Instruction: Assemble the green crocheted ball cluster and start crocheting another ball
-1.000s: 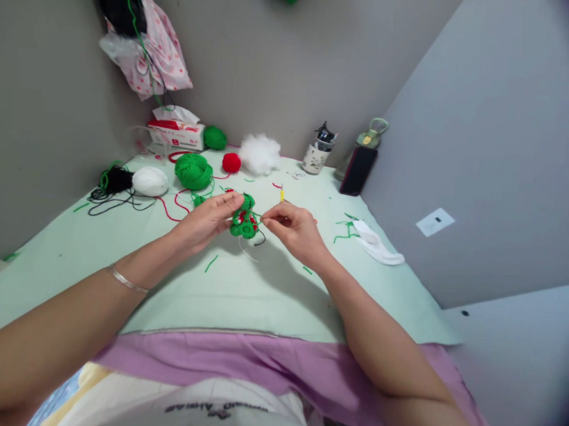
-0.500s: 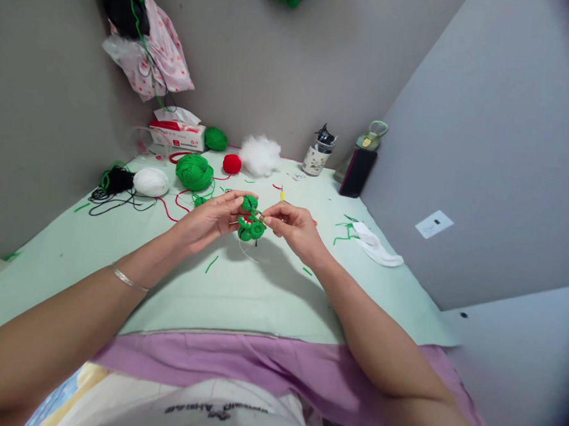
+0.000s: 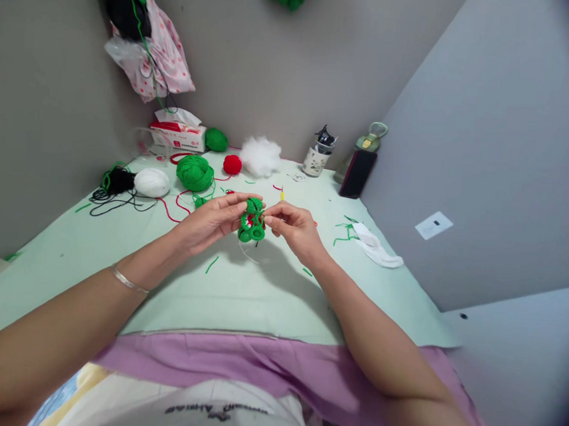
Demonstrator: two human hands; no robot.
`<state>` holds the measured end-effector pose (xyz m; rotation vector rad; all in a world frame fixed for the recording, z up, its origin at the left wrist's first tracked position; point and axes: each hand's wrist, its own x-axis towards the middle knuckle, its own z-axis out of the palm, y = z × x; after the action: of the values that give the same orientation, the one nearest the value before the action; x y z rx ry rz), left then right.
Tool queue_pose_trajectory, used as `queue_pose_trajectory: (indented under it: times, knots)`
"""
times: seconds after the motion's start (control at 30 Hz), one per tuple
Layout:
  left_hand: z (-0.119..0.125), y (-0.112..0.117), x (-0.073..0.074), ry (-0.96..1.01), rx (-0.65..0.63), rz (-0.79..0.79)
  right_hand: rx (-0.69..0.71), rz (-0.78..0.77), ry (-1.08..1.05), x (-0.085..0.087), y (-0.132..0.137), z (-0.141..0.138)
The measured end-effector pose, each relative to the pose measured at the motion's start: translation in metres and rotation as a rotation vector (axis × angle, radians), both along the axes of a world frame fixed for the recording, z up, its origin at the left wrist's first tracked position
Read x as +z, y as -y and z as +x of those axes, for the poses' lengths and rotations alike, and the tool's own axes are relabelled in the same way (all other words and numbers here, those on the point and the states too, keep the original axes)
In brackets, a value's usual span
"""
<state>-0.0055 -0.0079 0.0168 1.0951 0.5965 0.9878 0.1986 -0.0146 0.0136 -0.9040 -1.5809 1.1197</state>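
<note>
Holding: we keep the crochet piece (image 3: 252, 220) in the air just above the counter (image 3: 241, 294), between both hands and near its middle.
Left hand (image 3: 211, 220): the grip is clamped on the left side of the piece, thumb and fingertips around the green rim.
Right hand (image 3: 293, 226): the grip is pinched shut on the right edge; whether it also catches a loose strand is too small to tell.
Piece: small, green, with red and white showing at the centre; thin yarn tails hang below it.
Handling (our judgement): very light, soft and easily squashed; it will not slip or break, but stitches could snag or pull loose.
Where to take hold: we would pinch the thick outer rim, not the dangling tails.
Behind the hands: a green yarn ball (image 3: 194, 172), a red yarn ball (image 3: 232, 164), a white yarn ball (image 3: 151, 182) and a tuft of white stuffing (image 3: 260, 155), all well apart from the piece.
Scraps: short green yarn ends lie scattered on the counter.
</note>
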Motion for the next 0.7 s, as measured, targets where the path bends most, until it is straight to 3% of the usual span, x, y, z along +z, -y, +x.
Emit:
queue_pose_trajectory:
  times: [0.47, 0.7]
  knots:
    - [0.0009, -0.0012, -0.0073, -0.023, 0.019, 0.091, -0.007, 0.039, 0.001, 0.005, 0.0023, 0.0001]
    - [-0.0001, -0.0009, -0.0078, -0.057, 0.041, 0.063, -0.013, -0.024, 0.021, -0.0002, -0.0024, 0.0017]
